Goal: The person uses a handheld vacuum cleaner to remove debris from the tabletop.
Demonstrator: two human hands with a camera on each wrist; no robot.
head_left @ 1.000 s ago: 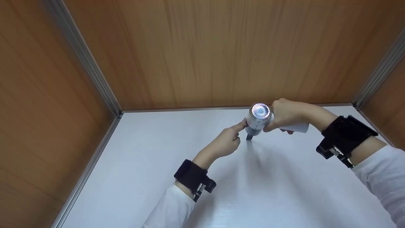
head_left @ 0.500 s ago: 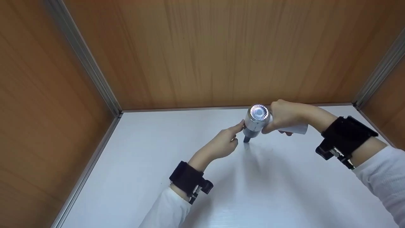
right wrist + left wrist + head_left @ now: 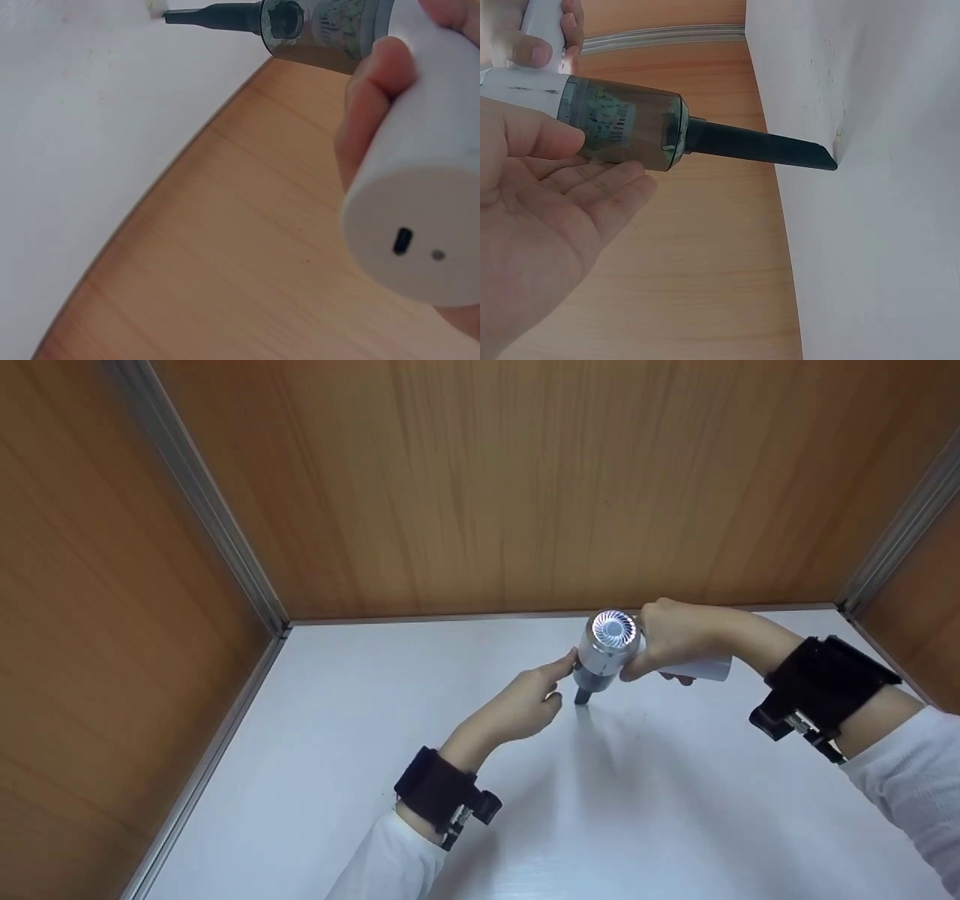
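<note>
The right hand [image 3: 675,641] grips the white handle [image 3: 420,217] of a handheld vacuum [image 3: 606,649], fingers wrapped round it; the handle sticks out to the right of the vacuum body. The vacuum is held above the white table [image 3: 375,750], toward its far right part, near the wooden back wall [image 3: 487,487]. Its long axis runs steeply down: the bright vented cap [image 3: 614,628] faces up toward the head camera, the clear dust cup [image 3: 622,127] sits below it, and the dark narrow nozzle [image 3: 761,146] points down with its slanted tip touching the table surface, or very nearly.

The left hand [image 3: 529,697] lies just left of the vacuum, on its near side. It is open, with palm and relaxed fingers turned toward the dust cup. In the left wrist view the thumb [image 3: 532,135] rests against the cup and the fingers [image 3: 607,195] lie below it, not closed round it. So the cup is directly beside the left hand, to its right, and the right hand carries the weight from the other side.

A few small specks [image 3: 829,67] show on the table near the nozzle tip. Both wrists wear black straps [image 3: 439,787] over white sleeves.
</note>
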